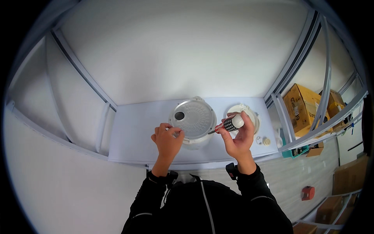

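A round white appliance body with a metal top (pixel 196 121) stands on the table; it looks like a rice cooker, and a dark round opening (pixel 179 116) shows in its top. My right hand (pixel 240 142) is closed around the handle of a screwdriver (pixel 232 123), which is red, black and white. Its shaft points left and reaches the right rim of the metal top; I cannot tell whether it touches. At the near left rim, the fingers of my left hand (pixel 169 141) are pinched together, and whatever they hold is too small to make out.
Behind my right hand lies a round white part (pixel 255 117), like a lid. Two small round pieces, one white (pixel 259 140) and one cream (pixel 266 141), rest near the right end of the white table (pixel 132 132). Metal frame posts (pixel 282 121) rise beside it; cardboard boxes (pixel 302 109) stand beyond.
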Tool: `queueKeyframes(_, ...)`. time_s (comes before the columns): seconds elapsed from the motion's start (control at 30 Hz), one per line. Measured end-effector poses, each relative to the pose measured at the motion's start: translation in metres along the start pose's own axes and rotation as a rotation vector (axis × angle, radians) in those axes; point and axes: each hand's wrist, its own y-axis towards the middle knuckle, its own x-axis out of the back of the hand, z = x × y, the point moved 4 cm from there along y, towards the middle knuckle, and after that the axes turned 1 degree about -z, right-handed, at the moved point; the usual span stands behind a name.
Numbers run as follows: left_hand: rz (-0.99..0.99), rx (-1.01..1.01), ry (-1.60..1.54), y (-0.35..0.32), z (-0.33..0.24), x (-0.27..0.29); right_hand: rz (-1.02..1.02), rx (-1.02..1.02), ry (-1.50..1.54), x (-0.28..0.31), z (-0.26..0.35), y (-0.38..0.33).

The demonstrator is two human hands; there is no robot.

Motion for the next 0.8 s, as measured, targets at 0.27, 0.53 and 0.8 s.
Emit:
queueKeyframes(0.27,-0.04,-0.216,-0.134,-0.001,-0.005,-0.011,0.003,-0.023,0.006,-0.001,-0.002,0.002)
queueKeyframes(0.53,0.015,-0.177,-0.602,-0.01,-0.019,-0.01,0.01,-0.015,0.004,-0.001,-0.005,0.003)
queueKeyframes(0.8,0.019,-0.274,-0.63,-0.011,-0.029,-0.011,0.016,-0.017,-0.01,0.003,-0.008,-0.002)
